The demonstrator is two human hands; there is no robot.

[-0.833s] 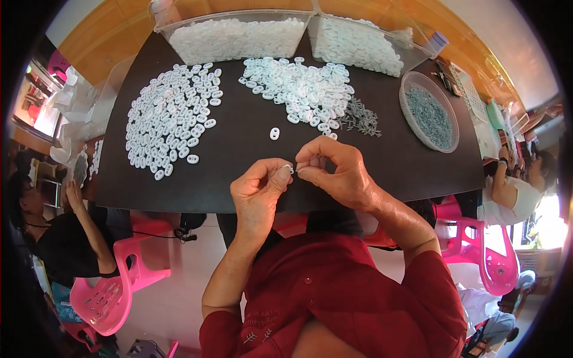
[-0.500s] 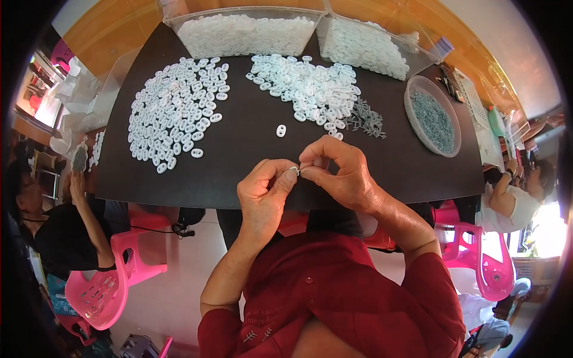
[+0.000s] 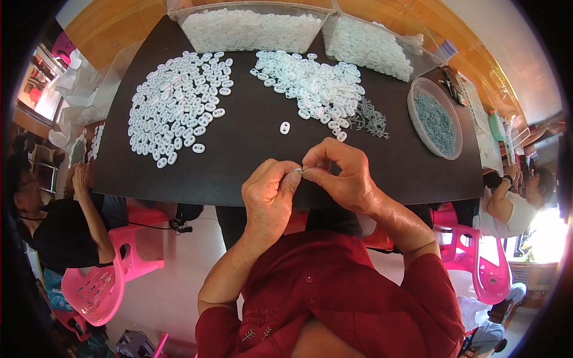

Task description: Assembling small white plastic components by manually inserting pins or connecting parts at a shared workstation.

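Your hands work right at the near edge of the dark rectangular tabletop (image 3: 250, 149), over the gap between edge and your red shirt. Open dark surface lies just ahead of your hands, bare except for one lone white oval plastic piece (image 3: 285, 127). Beyond it the room is taken up.

Your left hand (image 3: 268, 200) is raised, back to the camera, fingers (image 3: 290, 179) curled and pinched. Your right hand (image 3: 340, 176) arches over from the right, thumb and forefinger pinched too. Both sets of fingertips meet on a small white plastic piece (image 3: 299, 171), gripped between them, mostly hidden.

Counts: two loose heaps of white oval pieces, the left heap (image 3: 179, 104) and the middle heap (image 3: 313, 86); too many pieces to count. Two clear plastic tubs (image 3: 250, 30) of white pieces along the far edge. One round clear dish of small grey metal parts (image 3: 436, 119) on the right, with a small scatter of grey metal parts (image 3: 370, 118) beside the middle heap.

Other people sit at left and right, with pink plastic chairs (image 3: 95, 286) near them.
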